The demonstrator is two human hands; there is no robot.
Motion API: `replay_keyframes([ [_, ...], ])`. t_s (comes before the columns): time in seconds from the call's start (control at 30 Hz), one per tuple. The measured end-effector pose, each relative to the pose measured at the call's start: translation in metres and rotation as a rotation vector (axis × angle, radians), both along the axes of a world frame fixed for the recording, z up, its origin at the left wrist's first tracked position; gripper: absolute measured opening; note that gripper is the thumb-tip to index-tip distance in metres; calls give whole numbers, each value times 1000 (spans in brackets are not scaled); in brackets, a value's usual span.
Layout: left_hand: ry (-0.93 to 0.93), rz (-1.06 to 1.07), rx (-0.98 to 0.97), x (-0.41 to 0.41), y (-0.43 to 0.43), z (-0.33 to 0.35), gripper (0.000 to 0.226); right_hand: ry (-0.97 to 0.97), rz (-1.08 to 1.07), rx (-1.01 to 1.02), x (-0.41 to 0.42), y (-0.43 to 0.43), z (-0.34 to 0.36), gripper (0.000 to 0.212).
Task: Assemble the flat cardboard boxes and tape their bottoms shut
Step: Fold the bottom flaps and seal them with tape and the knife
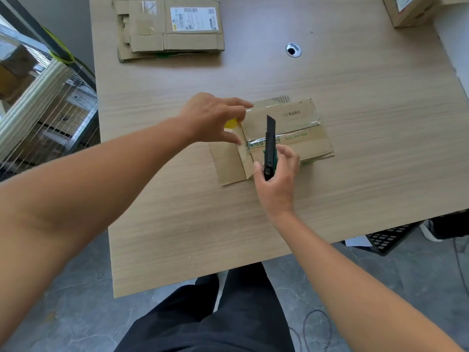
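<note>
The right hand (277, 175) grips a black box cutter (270, 138). The left hand (210, 118) has its fingers spread wide. The taped cardboard box (299, 128) lies flat just under both hands' fingers.

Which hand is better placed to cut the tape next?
Right: the right hand grips the black cutter above the taped seam of the box; the left hand is at its left end.

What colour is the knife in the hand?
The knife is black with a little green; head view.
</note>
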State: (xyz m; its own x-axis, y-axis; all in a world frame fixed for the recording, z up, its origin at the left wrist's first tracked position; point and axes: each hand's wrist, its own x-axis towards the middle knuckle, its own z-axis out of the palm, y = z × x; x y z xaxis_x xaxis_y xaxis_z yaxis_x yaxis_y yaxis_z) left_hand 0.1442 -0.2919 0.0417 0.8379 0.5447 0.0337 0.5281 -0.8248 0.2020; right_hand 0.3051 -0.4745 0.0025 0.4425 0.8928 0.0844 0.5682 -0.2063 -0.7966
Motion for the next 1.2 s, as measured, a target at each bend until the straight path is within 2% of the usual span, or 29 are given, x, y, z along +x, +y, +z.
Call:
replay_keyframes([
  [0.2, 23, -53, 63, 16, -5, -13, 49, -108, -63, -39, 12, 4, -13, 45],
  [0.3, -16, 15, 67, 23, -10, -22, 46, -175, -30, -60, 12, 8, -17, 46],
  [0.37, -58, 61, 67, 25, -14, -28, 46, -151, -35, -57, 14, 10, -19, 46],
  [0.47, -107, 150, 56, 27, -23, -35, 44, -167, -26, -81, 18, 15, -18, 55],
  [0.6, -163, 314, -54, 26, -45, -35, 41, -207, 5, -59, 26, 20, -11, 57],
  [0.73, -193, 417, -173, 9, -72, -30, 34, -279, 67, -75, 34, 14, -6, 45],
  [0.77, -191, 435, -193, 4, -80, -28, 32, -263, 36, -92, 36, 11, -6, 48],
  [0.83, -179, 462, -217, -5, -98, -24, 28, -113, 23, -133, 36, 3, -4, 65],
  [0.93, -168, 491, -260, -11, -126, -20, 23, -51, 135, -178, 38, -7, -4, 94],
  [1.1, -207, 583, -358, -11, -151, -16, 25, -95, 145, -204, 45, -3, -2, 91],
  [1.2, -229, 601, -465, -12, -150, -6, 23, -85, 262, -224, 60, 13, 4, 93],
])
